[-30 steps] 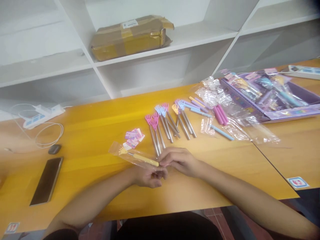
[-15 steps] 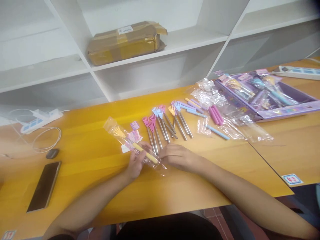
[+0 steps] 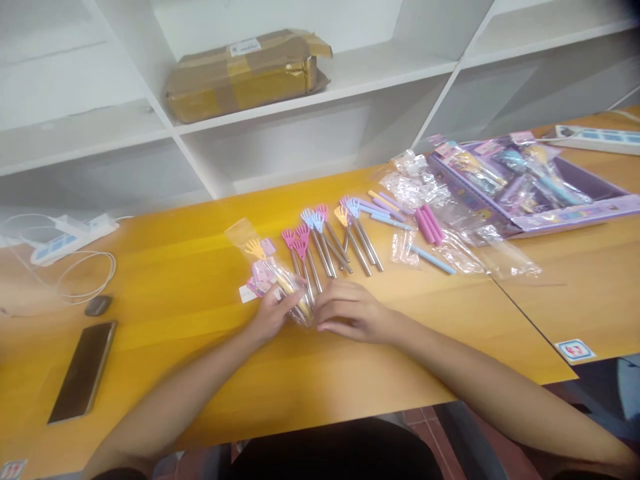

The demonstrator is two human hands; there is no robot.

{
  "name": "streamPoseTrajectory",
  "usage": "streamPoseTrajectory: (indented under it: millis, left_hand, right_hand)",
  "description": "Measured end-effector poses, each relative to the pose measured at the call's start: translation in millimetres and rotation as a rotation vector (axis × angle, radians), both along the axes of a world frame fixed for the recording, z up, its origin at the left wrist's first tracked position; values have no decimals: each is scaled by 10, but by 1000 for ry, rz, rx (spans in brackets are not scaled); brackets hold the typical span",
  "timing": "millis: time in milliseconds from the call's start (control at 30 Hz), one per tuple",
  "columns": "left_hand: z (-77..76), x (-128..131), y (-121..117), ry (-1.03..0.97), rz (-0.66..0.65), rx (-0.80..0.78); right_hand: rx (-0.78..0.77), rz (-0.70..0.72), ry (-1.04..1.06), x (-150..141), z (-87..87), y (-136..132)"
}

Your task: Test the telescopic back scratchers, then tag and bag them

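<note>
My left hand (image 3: 273, 313) is closed around a yellow hand-shaped back scratcher (image 3: 255, 249) inside a clear plastic bag (image 3: 239, 232). The scratcher's head points up and left, its yellow handle toward me. At the bag's lower end, my right hand (image 3: 353, 311) has its fingers curled with the tips against the plastic. Printed cards (image 3: 261, 271) lie just beyond my left hand. Several pink back scratchers (image 3: 301, 249) with bare metal rods lie past my hands, beside blue ones (image 3: 318, 221) and a yellow one (image 3: 342, 215).
Pink handle sleeves (image 3: 429, 225), a blue sleeve (image 3: 433, 259) and clear bags (image 3: 510, 257) lie to the right. A purple box (image 3: 565, 215) holds bagged scratchers. At left are a phone (image 3: 83, 372), a black case (image 3: 98, 305) and a power strip (image 3: 75, 240). Shelves stand behind with a carton (image 3: 240, 83).
The bagged scratcher has shifted a little right and tilted more upright in my left hand. My right fingers have spread slightly at the bag's lower end. The view has shifted slightly.
</note>
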State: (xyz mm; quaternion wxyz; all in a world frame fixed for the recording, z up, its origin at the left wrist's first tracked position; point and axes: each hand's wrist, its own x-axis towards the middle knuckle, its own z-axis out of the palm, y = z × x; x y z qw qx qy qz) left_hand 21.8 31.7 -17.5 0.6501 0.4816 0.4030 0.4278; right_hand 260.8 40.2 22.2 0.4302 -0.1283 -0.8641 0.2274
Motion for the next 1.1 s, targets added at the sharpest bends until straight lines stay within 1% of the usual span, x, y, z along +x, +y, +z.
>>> streamPoseTrajectory:
  millis: [133, 300, 400, 467, 533, 667, 767, 933, 1033, 1100]
  left_hand:
    - [-16, -9, 15, 23, 18, 19]
    - [-86, -22, 2, 6, -19, 18]
    - [-114, -24, -2, -17, -49, -22]
    - [-97, -21, 2, -5, -46, -16]
    - [-49, -16, 7, 40, -51, 30]
    - [76, 2, 7, 117, -138, 129]
    - [126, 11, 2, 112, -195, 145]
    - [90, -33, 24, 103, -278, 158]
    - [39, -73, 46, 117, -358, 136]
    - [19, -82, 55, 117, -382, 125]
  right_hand:
    - [-34, 22, -15, -17, 65, -31]
    - [-195, 48, -33, -39, 113, -60]
    - [-235, 56, -45, -45, 123, -57]
    - [-236, 62, -43, -44, 102, -48]
    - [-226, 51, -36, -47, 47, -36]
    - [-211, -15, -36, -76, -104, -20]
    - [-223, -37, -33, -96, -157, -19]
    - [-254, -61, -58, -85, -149, -29]
    - [-333, -91, -70, -63, -159, -43]
    - [-399, -100, -72, -49, -166, -54]
